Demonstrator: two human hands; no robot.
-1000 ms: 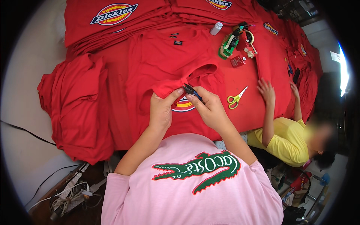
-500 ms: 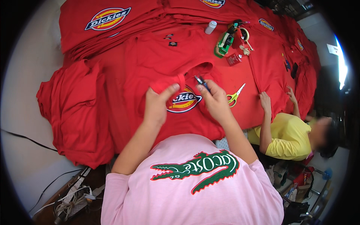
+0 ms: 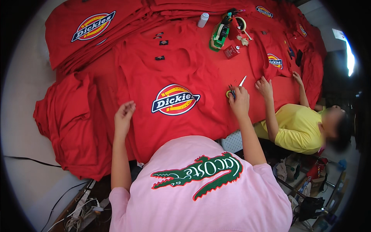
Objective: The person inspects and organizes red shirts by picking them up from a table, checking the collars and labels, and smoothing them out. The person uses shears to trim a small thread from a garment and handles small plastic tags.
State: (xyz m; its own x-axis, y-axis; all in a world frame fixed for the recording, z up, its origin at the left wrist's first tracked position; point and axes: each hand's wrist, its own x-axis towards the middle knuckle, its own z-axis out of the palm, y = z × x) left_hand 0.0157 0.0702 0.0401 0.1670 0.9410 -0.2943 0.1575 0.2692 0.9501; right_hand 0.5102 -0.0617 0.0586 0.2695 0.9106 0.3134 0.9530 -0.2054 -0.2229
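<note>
A red shirt [image 3: 170,127] with an oval printed logo lies spread in front of me, neckline at the far end. By its left edge my left hand [image 3: 123,118] hovers with loosely bent fingers, open and holding nothing. At the right of the shirt, my right hand [image 3: 240,103] is closed on small dark thread snips [image 3: 232,92], mostly hidden by the fingers. Scissors [image 3: 242,80] with yellow-green handles lie right at these fingers, partly covered by the hand and snips.
Red shirts are piled at far left [image 3: 73,27] and bunched at near left [image 3: 69,123]. A green tape dispenser [image 3: 219,36], white bottle [image 3: 203,20], tape roll [image 3: 241,24] and small red box [image 3: 231,52] stand beyond. A co-worker in yellow [image 3: 297,127] handles another shirt at right.
My left hand has let go of the shirt's neckline and moved left; the shirt now lies flat. My right hand has carried the snips right, to the scissors. The whole view has shifted slightly.
</note>
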